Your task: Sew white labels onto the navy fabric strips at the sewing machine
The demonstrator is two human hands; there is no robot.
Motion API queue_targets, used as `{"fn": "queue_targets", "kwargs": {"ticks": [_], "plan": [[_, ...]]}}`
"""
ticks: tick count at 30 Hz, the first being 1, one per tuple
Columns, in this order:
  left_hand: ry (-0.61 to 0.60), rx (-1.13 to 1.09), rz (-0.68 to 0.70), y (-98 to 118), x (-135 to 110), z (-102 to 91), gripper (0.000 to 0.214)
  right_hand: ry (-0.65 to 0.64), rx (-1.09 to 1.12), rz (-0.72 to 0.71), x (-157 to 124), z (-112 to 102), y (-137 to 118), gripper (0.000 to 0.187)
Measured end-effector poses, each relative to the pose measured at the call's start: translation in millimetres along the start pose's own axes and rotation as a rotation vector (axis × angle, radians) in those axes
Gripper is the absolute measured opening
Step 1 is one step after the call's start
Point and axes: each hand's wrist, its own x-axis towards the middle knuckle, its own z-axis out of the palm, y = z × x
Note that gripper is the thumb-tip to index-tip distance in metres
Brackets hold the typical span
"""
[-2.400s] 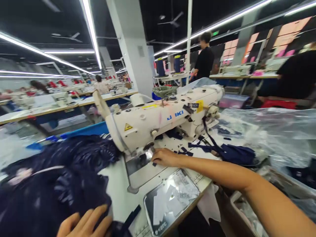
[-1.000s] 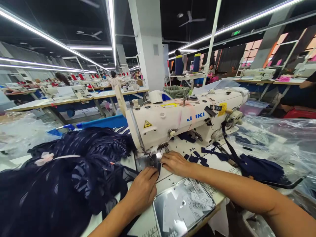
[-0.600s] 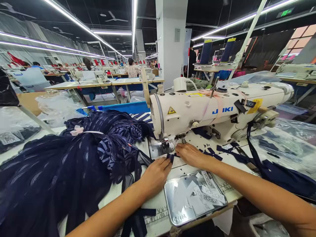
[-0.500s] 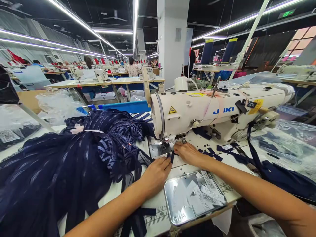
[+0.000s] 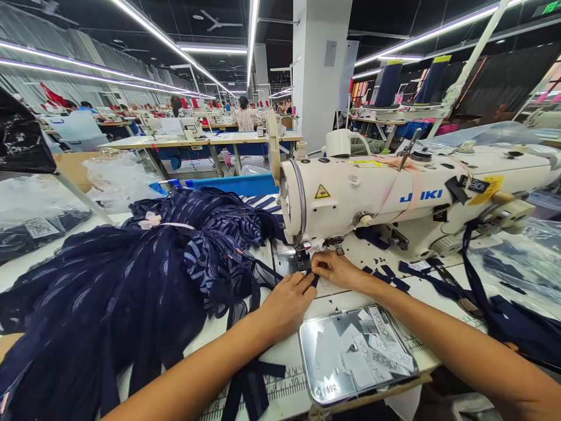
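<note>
The left hand [image 5: 289, 301] and right hand [image 5: 335, 270] met fingertip to fingertip, both pinched on a small navy strip [image 5: 312, 275] at the presser foot [image 5: 302, 257] of the sewing machine [image 5: 394, 193], seemingly to keep it flat. The navy lace garment [image 5: 153, 275] lay heaped leftward on the bench [image 5: 328, 299], out of their way.

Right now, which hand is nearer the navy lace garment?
Left. The left hand sits just beside the navy lace garment, at its right edge; the right hand lies farther right, below the sewing machine.
</note>
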Motion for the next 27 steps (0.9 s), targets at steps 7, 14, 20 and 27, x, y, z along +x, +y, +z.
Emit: {"fn": "queue_targets", "kwargs": {"ticks": [7,14,20,27], "plan": [[0.014,-0.008,-0.007,-1.1,2.5,1.6,0.024,0.004,-0.187,-0.164,-4.1,-3.6,-2.1,0.011],[0.158,-0.049,0.022,-3.7,-2.5,11.6,0.031,0.019,-0.515,-0.48,-21.2,-4.5,-5.8,0.022],[0.178,-0.013,-0.034,-0.4,-0.8,8.5,0.034,0.019,-0.615,-0.577,-16.5,-8.7,1.1,0.024],[0.138,0.01,-0.112,0.1,5.7,5.9,0.032,-0.032,-0.675,-0.577,-2.4,-13.7,2.9,0.03]]}}
